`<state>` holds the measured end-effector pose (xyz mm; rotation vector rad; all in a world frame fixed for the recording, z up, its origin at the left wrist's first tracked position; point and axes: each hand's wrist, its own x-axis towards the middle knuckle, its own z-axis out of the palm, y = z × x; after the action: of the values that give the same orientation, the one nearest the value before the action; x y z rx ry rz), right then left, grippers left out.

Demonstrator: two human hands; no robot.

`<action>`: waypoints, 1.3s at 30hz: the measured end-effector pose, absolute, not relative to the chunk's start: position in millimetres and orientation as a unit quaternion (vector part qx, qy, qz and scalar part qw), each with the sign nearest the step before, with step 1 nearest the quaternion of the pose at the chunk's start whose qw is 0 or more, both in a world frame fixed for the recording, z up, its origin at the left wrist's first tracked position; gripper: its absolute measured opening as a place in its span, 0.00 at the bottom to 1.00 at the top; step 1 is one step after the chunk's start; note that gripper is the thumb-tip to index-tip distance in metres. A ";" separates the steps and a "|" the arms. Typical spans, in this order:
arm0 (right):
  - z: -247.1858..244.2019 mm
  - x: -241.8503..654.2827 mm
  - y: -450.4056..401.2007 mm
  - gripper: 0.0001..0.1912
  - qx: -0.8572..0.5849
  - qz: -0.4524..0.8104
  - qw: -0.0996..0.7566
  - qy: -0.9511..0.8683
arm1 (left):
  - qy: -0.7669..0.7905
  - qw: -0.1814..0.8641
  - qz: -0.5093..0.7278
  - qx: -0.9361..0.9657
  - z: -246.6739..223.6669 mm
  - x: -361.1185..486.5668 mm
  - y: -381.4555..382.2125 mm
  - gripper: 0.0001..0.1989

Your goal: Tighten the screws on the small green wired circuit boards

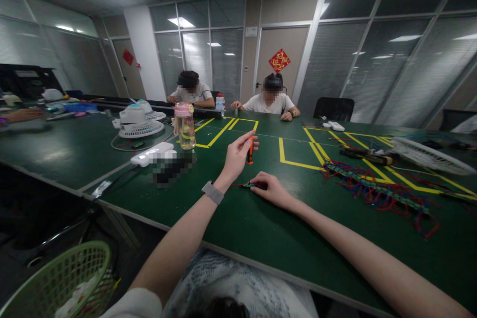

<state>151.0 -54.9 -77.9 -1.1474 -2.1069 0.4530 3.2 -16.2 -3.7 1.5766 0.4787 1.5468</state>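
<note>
My left hand (236, 156), with a watch (212, 192) on its wrist, is closed around a screwdriver (250, 151) with an orange and black handle. The screwdriver stands upright, its thin shaft reaching down to a small green circuit board (246, 186) on the table. Whether the tip touches a screw is too small to tell. My right hand (275, 191) rests on the tabletop and pinches the board's right end between its fingers. A red wire sticks out to the left of the board.
A long row of wired circuit boards (376, 189) lies at right beside yellow tape markings (301, 164). At left are a pink-lidded bottle (185, 126), a white power strip (153, 154) and fans (139, 126). Two people sit across the green table (122, 184). A green basket (70, 268) stands below.
</note>
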 end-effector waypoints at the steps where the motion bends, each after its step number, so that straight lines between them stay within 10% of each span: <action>1: -78.0 151.1 -54.8 0.09 -0.440 0.174 0.343 -0.811 | 0.196 0.429 0.619 0.628 -3.7 3.3 -16.3 0.16; 19: -77.3 151.4 -54.9 0.09 -0.436 0.177 0.339 -0.815 | 0.240 0.328 0.639 0.653 -1.3 1.3 -20.6 0.11; 26: -77.7 150.5 -54.7 0.08 -0.439 0.172 0.340 -0.814 | 0.189 0.446 0.612 0.625 -3.7 4.6 -17.7 0.17; 32: -74.8 149.8 -57.1 0.08 -0.441 0.180 0.338 -0.812 | 0.242 0.302 0.652 0.652 -1.9 -0.5 -18.2 0.09; 39: -73.9 149.8 -57.5 0.09 -0.444 0.182 0.333 -0.812 | 0.180 0.453 0.615 0.619 -4.2 2.3 -14.9 0.15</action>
<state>149.8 -57.5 -73.9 -1.1586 -2.1195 0.4754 2.3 -14.9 -4.2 1.5288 0.4438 1.5194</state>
